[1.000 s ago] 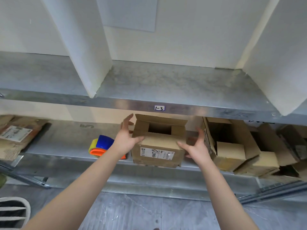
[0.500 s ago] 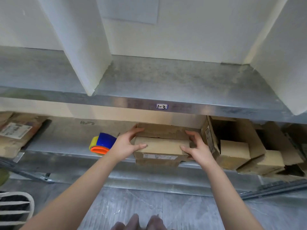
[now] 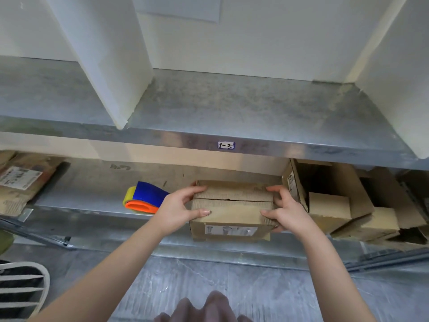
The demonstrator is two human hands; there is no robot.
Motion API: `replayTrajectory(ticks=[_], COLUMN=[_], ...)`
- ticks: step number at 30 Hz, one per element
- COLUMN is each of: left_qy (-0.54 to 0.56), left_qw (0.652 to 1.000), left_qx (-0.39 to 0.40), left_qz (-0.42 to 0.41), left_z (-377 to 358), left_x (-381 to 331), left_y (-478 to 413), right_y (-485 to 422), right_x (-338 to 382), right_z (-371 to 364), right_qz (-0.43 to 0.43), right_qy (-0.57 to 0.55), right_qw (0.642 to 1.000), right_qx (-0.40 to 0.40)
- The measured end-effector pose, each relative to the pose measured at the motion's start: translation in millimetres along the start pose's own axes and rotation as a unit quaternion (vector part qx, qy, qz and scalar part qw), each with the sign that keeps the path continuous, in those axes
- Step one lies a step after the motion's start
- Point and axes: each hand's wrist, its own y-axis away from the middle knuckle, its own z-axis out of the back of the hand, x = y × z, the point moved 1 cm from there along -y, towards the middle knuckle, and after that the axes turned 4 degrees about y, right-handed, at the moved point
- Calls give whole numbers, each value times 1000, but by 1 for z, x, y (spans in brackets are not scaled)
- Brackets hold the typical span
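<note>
left hand (image 3: 176, 210) and right hand (image 3: 286, 213) curled round opposite ends of small brown cardboard box (image 3: 232, 210), thumbs pinning top flaps flat, likely for sealing. box between hands, on front edge of grey metal shelf (image 3: 92, 196); blue-yellow-orange tape dispenser (image 3: 146, 197) just left of left hand.

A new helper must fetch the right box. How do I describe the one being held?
On the metal rack's lower shelf, below the label 1-3, the cardboard box is at the front edge, right of the blue-and-orange tape dispenser. Unlike the open boxes on its right, its flaps are closed.
</note>
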Motion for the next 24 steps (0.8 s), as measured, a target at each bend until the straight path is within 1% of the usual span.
replayTrajectory(ticks=[2, 3, 8, 10, 12, 14, 15, 18, 21, 24], left_qy=[-15, -23, -77, -84, -106, -112, -109, -116, -193, -289], left_qw=[1000, 1000, 997, 996, 992, 990, 991, 990, 978, 955], left_qx=[2, 1, -2, -26, -64, -82, -82, -73, -74, -55], left_qz=[3, 2, -4, -4, -4, 0, 5, 13, -1, -41], left_z=[-2, -2, -11, -12, -12, -12, -12, -9, -4, -5], left_x=[5, 9, 20, 18, 15, 14, 14, 13, 10, 7], left_y=[4, 5, -4, -12, -22, -33, -38, -48, -51, -43], right_y=[3, 4, 0, -4, -9, -16, -21, -33, -38, -30], right_x=[-4, -7, -16, -15, -13, -10, -9, -4, -3, -7], right_z=[-7, -12, -33, -33, -33, -34, -34, -34, -34, -36], right_qz=[1, 6, 45, 54, 59, 60, 58, 43, 47, 68], right_qy=[-3, -3, 2, 10, 38, 58, 53, -10, -4, 82], right_qw=[1000, 1000, 995, 993, 994, 995, 996, 998, 998, 988], right_qx=[16, 11, -86, -104, -81, -56, -51, -47, -53, -107])
